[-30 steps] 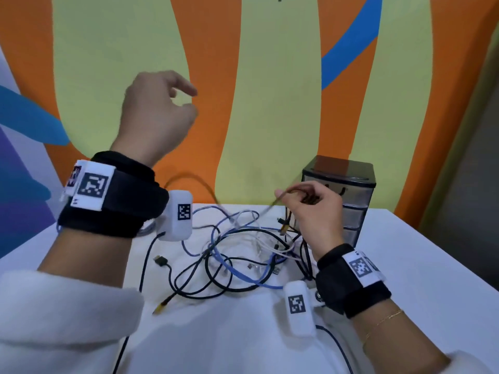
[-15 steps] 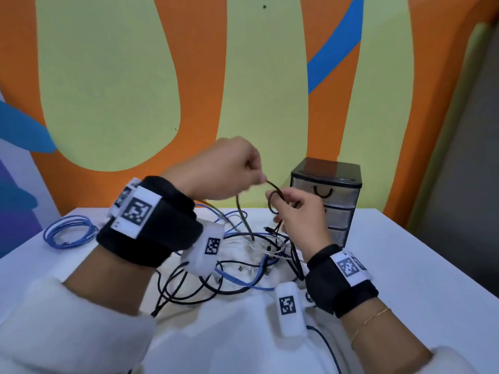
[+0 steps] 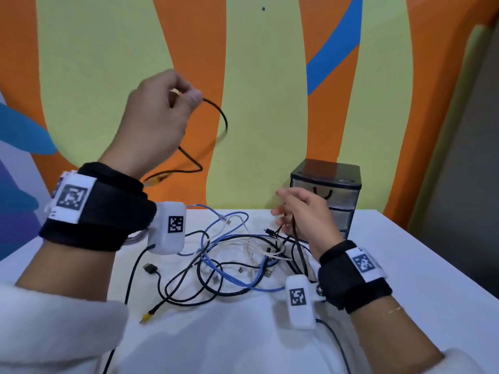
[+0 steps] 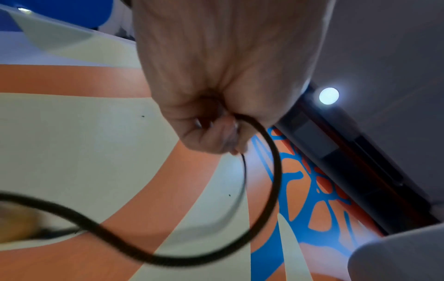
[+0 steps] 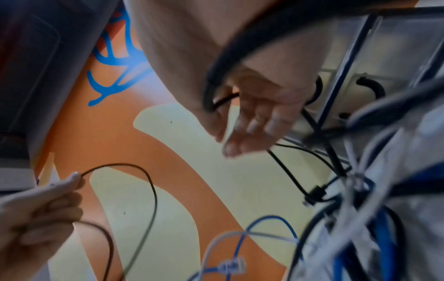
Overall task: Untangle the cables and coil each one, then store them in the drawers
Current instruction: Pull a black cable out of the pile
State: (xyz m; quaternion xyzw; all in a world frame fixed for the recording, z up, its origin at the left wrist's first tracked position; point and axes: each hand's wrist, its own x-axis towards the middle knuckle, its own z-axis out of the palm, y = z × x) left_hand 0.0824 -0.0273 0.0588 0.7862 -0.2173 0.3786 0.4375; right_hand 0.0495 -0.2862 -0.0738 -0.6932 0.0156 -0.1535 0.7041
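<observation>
My left hand is raised high in front of the wall and pinches a thin black cable. The cable arcs down from the hand, and its yellowish plug hangs by my left wrist. The left wrist view shows the same pinch with the cable looping below. My right hand hovers over the tangle of black, blue and white cables. A black cable runs through the crook of its thumb, with the fingers loose. The small dark drawer unit stands behind, drawers shut.
A white table carries everything; its right half is bare. A yellow-tipped plug and a flat black plug lie at the tangle's near left. The painted wall stands close behind. Wrist-camera leads trail toward me.
Half a second ago my hands met over the tangle. Since then the left hand has swung up and to the left, drawing the black cable out. The right hand has stayed low.
</observation>
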